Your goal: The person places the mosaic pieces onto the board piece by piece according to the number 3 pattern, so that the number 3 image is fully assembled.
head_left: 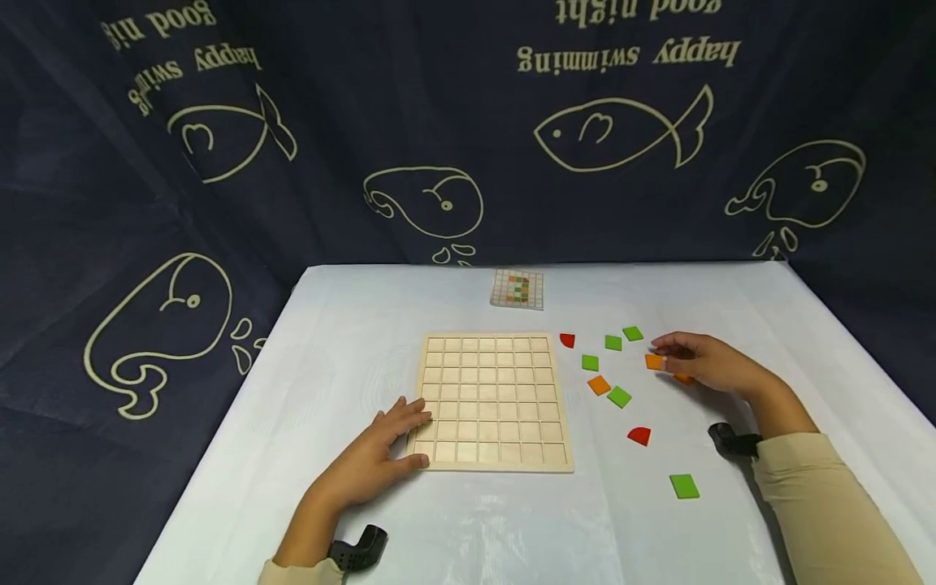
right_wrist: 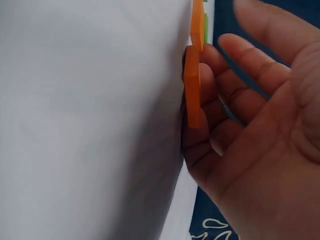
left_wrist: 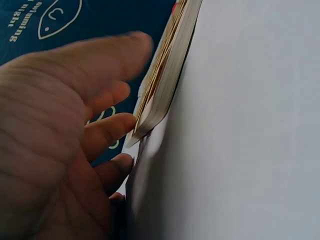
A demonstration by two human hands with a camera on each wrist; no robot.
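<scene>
A square wooden board with a grid of shallow cells lies flat on the table. My left hand is at its lower left corner, fingers spread on or just over the edge. In the left wrist view the thumb stands apart from the board's side. To the right, my right hand is low over two orange square tiles: one orange tile by the fingertips, another orange tile partly hidden under the palm. The right wrist view shows loosely bent fingers behind a tile, the thumb away from it.
Several green square tiles lie right of the board, with another orange tile and two red quarter-circle pieces. One green tile is nearer the front. A pattern card lies at the table's back edge, before a dark curtain.
</scene>
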